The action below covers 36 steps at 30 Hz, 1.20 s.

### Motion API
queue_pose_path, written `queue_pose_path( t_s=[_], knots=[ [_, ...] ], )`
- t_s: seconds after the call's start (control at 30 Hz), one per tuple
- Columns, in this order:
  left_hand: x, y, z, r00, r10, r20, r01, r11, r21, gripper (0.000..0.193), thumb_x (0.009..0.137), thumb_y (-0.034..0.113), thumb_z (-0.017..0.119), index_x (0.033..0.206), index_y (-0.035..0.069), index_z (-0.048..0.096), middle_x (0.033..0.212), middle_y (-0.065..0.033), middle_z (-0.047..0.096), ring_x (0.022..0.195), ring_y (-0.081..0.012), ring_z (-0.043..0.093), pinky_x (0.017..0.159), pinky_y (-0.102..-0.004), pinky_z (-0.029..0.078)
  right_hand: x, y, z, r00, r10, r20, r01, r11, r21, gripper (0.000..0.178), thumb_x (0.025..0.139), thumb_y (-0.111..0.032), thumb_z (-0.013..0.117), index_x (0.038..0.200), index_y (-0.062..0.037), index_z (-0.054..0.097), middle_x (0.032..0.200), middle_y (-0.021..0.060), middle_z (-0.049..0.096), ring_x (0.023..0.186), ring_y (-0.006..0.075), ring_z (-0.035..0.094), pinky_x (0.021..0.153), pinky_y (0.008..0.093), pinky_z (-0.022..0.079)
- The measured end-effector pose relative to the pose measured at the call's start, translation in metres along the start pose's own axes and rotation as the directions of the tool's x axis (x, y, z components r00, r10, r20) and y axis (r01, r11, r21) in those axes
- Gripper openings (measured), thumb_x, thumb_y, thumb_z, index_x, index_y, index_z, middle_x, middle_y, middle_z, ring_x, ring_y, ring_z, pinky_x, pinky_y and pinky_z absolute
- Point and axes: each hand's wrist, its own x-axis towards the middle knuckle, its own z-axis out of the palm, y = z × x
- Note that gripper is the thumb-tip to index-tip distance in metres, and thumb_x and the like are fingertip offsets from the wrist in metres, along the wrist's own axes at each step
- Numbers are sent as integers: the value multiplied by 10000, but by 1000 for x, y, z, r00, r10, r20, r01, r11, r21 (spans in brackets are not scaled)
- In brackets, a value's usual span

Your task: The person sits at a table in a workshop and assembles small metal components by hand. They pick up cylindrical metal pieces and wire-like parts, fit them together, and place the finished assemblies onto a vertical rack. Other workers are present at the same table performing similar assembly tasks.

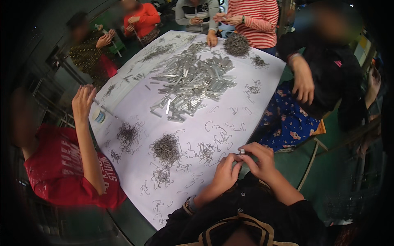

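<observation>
Both my hands meet at the near right edge of the white-covered table. My left hand (226, 174) and my right hand (260, 163) are closed with fingertips together around a silvery metal bar (242, 151). Only its squarish end shows above the fingers; its length is hidden. Whether a wire hook is also pinched there, I cannot make out. Loose bent wire hooks (206, 152) lie scattered on the tabletop just left of my hands. Farther left is a dense heap of the same hooks (166, 149).
A large pile of flat silvery metal bars (197, 82) covers the table's middle. More hook heaps (237, 44) lie around it. A small white tub (98, 116) stands at the left edge. Several people sit or stand around, one in a red shirt (74, 168) at left, another in black at right.
</observation>
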Motion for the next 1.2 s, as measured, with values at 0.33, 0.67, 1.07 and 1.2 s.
queue_pose_path(
  t_s=[0.33, 0.67, 1.07, 1.2],
  knots=[
    [13, -29, -45, 992, -67, -107, 82, 986, 147, 87, 844, 42, 657, 911, -11, 645, 883, -122, 659, 854, -241, 653, 768, -316, 508, -12, 8, 0, 999, 10, -40, -8, 999, 32, 180, 748, 17, 713, 916, -1, 652, 741, 106, 619, 604, 199, 617, 534, 275, 479],
    [31, -124, -129, 961, -130, -244, 257, 93, 962, 187, 799, 117, 542, 716, 33, 687, 843, -116, 650, 811, -288, 615, 717, -413, 497, -17, 12, -2, 998, 62, -27, -62, 998, 29, 175, 749, 28, 716, 909, 14, 647, 762, 114, 630, 631, 201, 633, 546, 276, 494],
    [45, -88, -137, 909, -230, -349, 416, 576, 704, 131, 762, 127, 632, 809, 6, 649, 835, -111, 653, 761, -245, 629, 667, -366, 498, -22, 20, 2, 994, 99, -49, -97, 995, 34, 161, 765, -24, 725, 902, 12, 647, 753, 106, 633, 605, 199, 635, 540, 278, 490],
    [41, -41, -111, 935, -293, -197, 289, 956, -51, 41, 849, 46, 626, 858, 17, 598, 849, -27, 580, 784, -130, 544, 683, -278, 447, -23, 23, 8, 988, 151, -37, -147, 984, 105, 167, 767, -52, 734, 899, 6, 650, 758, 105, 638, 604, 201, 636, 544, 279, 493]
  ],
)
